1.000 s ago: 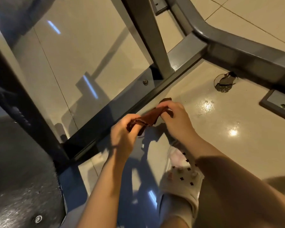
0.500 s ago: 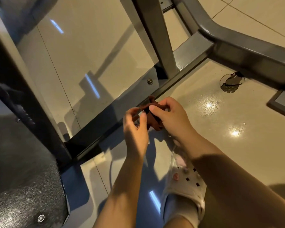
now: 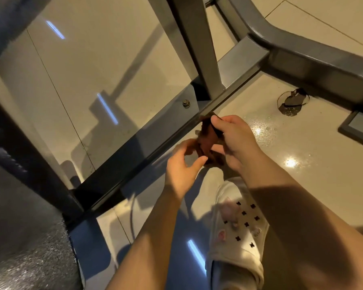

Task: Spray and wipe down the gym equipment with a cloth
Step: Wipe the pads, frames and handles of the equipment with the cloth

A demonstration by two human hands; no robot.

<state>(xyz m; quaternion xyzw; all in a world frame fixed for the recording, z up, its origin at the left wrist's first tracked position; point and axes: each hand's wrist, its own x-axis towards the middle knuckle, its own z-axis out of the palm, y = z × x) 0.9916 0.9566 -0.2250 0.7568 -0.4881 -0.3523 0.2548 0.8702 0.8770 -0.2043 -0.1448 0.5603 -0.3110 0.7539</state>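
Note:
A small dark brown cloth (image 3: pixel 208 136) is bunched up between both hands, just above the floor. My right hand (image 3: pixel 236 141) grips its upper part with curled fingers. My left hand (image 3: pixel 181 166) pinches its lower edge between thumb and fingers. The cloth sits right beside the grey floor bar (image 3: pixel 155 130) of the gym machine frame, close to its near edge. No spray bottle is in view.
A grey upright post (image 3: pixel 197 45) rises from the floor bar by a bolt (image 3: pixel 186 103). Another frame rail (image 3: pixel 314 57) runs at the right, with a foot plate (image 3: pixel 358 128). A dark textured platform (image 3: pixel 23 248) fills the lower left. My white shoe (image 3: pixel 237 227) stands below the hands.
The cloth, stretched out between the hands a second ago, is now gathered into a bunch. Both hands have come together, nearer the floor bar.

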